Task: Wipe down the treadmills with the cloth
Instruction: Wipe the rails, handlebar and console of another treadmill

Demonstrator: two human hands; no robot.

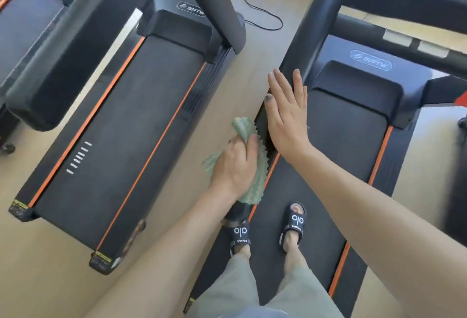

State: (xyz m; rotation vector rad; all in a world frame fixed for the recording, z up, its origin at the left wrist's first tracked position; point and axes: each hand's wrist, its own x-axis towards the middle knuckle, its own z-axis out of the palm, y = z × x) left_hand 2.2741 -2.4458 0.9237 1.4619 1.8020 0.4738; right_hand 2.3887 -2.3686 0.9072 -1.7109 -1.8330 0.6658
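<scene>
Two treadmills fill most of the view, side by side on a pale wood-look floor (252,70). The right treadmill (348,156) carries the person, who stands on its dark belt in black slide sandals, the left sandal (240,235) near the belt's left edge and the right sandal (294,224) closer to the middle. Orange stripes run along both sides of each belt.

The left hand (235,166) grips a green cloth (259,173) with a wavy, ridged texture; the fingers curl round it and bunched folds stick out beyond the fingertips and below the wrist. The cloth sits over the left side rail of the right treadmill, at the seam between rail and belt. The right hand (288,118) is spread flat, fingers straight and together, holding nothing, palm laid against the dark sloping upright (300,39) at the treadmill's left side, just beyond the cloth. Whether the palm presses or only touches cannot be told.

The left treadmill (121,125) lies across a strip of floor, its belt bare, with a row of short white marks on its left rail. A black cable (262,11) trails over the far floor toward a wall socket. Part of a third machine (22,22) shows at the far left.
</scene>
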